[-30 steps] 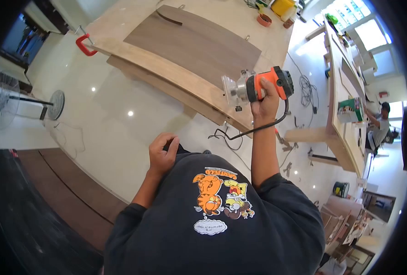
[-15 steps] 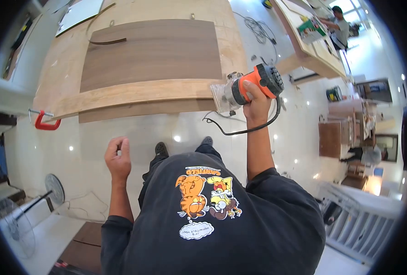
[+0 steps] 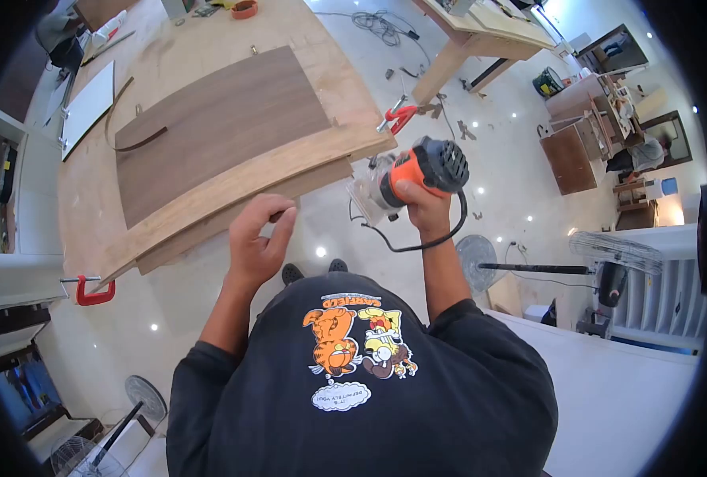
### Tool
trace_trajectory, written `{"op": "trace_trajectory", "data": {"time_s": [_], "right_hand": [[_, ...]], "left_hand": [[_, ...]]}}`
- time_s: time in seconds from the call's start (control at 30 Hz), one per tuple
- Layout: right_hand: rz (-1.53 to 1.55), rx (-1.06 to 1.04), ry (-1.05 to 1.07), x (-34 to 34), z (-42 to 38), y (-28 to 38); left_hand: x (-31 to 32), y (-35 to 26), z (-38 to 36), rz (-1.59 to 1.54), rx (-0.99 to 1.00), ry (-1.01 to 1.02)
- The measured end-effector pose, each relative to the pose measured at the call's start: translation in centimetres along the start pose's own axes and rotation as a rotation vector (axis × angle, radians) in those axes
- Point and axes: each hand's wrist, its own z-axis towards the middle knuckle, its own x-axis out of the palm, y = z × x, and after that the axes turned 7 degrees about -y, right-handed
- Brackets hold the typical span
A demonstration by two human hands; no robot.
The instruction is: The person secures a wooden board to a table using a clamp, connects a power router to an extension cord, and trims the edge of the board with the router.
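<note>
My right hand (image 3: 423,208) grips a trim router (image 3: 419,175) with an orange and black body and a clear base. The router is held in the air off the right end of the work, its black cord looping below. My left hand (image 3: 262,242) is loosely curled with nothing visible in it, just in front of the board's edge. A wood-grain board (image 3: 222,131) lies on the workbench, a pale wooden strip (image 3: 250,183) across its front part. Red clamps sit at the strip's two ends, one on the left (image 3: 95,292) and one on the right (image 3: 401,119).
The workbench (image 3: 87,199) also carries a white panel (image 3: 89,110) and a thin curved brown strip (image 3: 119,107). A second wooden table (image 3: 489,40) stands at upper right, with coiled cable (image 3: 381,30) on the floor beside it. Standing fans (image 3: 608,274) are behind me; other people work farther off.
My view has turned, and the bench now slants up to the right. The router has come away from the strip's right end, uncovering the clamp there. My left hand is nearer the board.
</note>
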Motion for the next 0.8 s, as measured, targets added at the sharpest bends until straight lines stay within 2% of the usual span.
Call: {"op": "trace_trajectory", "data": {"time_s": [0.1, 0.2, 0.3, 0.4, 0.5, 0.53, 0.6, 0.7, 0.8], "right_hand": [[-0.078, -0.049, 0.107, -0.6, -0.6, 1.0], [-0.152, -0.024, 0.233, -1.1, -0.6, 1.8], [-0.319, -0.054, 0.389, -2.0, 0.0, 2.0], [-0.449, 0.026, 0.501, -0.6, 0.0, 2.3], [-0.333, 0.074, 0.548, 2.0, -0.1, 2.9], [-0.292, 0.103, 0.546, 2.5, 0.2, 2.8], [-0.312, 0.036, 0.572, 3.8, 0.7, 3.5], [-0.364, -0.019, 0.591, 5.5, 1.3, 4.0], [-0.489, -0.140, 0.609, 6.9, 2.2, 4.2]], "left_hand": [[1.4, -2.3, 2.1, 0.002, 0.091, 0.036], [2.2, -2.7, 3.0, 0.030, 0.089, 0.149], [4.3, -4.0, 4.3, 0.120, 0.123, 0.363], [6.4, -3.0, 5.0, 0.247, 0.183, 0.518], [7.4, -2.8, 5.6, 0.276, 0.013, 0.610], [7.5, -2.7, 5.9, 0.211, -0.044, 0.596], [7.4, -2.5, 6.3, 0.079, -0.160, 0.576], [7.2, -1.2, 7.3, -0.173, -0.238, 0.580], [6.6, -0.6, 8.2, -0.223, -0.201, 0.552]]}}
